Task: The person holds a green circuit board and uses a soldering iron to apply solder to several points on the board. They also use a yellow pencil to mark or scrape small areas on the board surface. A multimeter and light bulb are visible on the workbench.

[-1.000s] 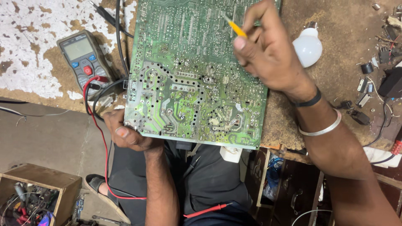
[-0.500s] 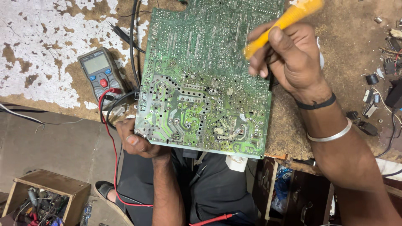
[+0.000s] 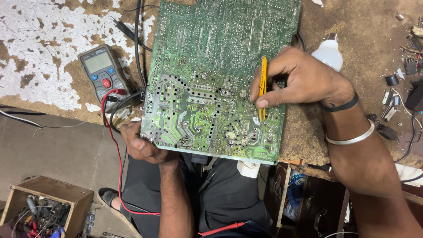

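Observation:
A large green circuit board (image 3: 211, 79) lies solder side up, its near edge overhanging the worn workbench (image 3: 361, 31). My left hand (image 3: 141, 143) grips the board's near left corner from below. My right hand (image 3: 299, 81) pinches yellow tweezers (image 3: 263, 88), their tips touching the board near its right edge. A metal bangle and a black band sit on that wrist.
A grey multimeter (image 3: 103, 75) with red and black leads lies left of the board. A white bulb (image 3: 328, 55) rests behind my right hand. Small parts litter the bench's right side (image 3: 396, 92). A wooden box of tools (image 3: 44, 207) stands on the floor at lower left.
My right hand has come down from the board's far right corner to its right-middle and turned the yellow tweezers so the tips now touch the board. The left hand keeps its grip.

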